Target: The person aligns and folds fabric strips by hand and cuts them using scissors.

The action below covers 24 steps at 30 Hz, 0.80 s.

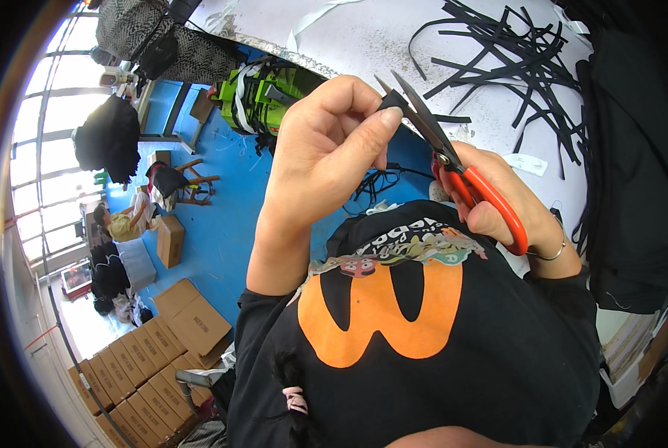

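Observation:
Between the thumb and fingers of my left hand (334, 140) is the end of a narrow black fabric strip (393, 101). My right hand (493, 185) grips scissors (446, 159) with red handles, its thumb and fingers around the handle loops. The two blades are slightly apart and point away from me, their edges right beside the held strip. Whether the strip lies between the blades I cannot tell. Past the blades, a short piece of black strip (453, 119) shows near the table edge. Many similar black strips (513, 73) lie in a loose tangle on the white table.
The worn white table (362, 39) reaches away from me. Black cloth (630, 168) is heaped at its right side. A green crate (267, 98) wound with cords stands on the blue floor. Stacked cardboard boxes (149, 381) fill the lower left. A person (124, 221) sits farther off.

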### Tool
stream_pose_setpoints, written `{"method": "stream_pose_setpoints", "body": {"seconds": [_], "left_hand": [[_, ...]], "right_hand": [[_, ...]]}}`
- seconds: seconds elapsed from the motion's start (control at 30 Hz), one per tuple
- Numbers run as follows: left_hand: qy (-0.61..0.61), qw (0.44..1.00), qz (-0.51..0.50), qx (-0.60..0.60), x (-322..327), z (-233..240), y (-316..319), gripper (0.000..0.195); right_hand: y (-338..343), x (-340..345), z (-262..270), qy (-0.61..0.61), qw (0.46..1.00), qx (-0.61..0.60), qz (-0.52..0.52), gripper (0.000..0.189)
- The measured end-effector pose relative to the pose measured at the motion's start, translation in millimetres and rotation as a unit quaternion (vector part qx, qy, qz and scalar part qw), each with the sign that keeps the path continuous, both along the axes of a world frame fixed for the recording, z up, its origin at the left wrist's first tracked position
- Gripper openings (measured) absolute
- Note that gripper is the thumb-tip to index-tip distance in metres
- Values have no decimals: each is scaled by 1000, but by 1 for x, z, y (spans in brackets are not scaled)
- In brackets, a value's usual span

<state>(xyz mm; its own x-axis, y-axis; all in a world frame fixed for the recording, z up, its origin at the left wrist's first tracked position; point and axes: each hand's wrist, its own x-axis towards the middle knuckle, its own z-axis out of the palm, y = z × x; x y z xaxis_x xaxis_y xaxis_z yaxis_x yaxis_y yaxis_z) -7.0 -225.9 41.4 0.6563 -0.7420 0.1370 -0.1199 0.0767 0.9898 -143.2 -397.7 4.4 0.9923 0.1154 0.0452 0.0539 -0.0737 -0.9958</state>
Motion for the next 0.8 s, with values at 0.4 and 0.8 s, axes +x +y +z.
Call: {"method": "stream_pose_setpoints", "body": {"seconds": [0.4,0.8], "left_hand": [[-11,1000,1,10,10,0,4,11],[67,993,-25,-93,34,-14,12,8]], "right_hand": [[0,8,-3,13,1000,13,-1,57],[-60,17,-79,117,906,-290,-284,45]]}}
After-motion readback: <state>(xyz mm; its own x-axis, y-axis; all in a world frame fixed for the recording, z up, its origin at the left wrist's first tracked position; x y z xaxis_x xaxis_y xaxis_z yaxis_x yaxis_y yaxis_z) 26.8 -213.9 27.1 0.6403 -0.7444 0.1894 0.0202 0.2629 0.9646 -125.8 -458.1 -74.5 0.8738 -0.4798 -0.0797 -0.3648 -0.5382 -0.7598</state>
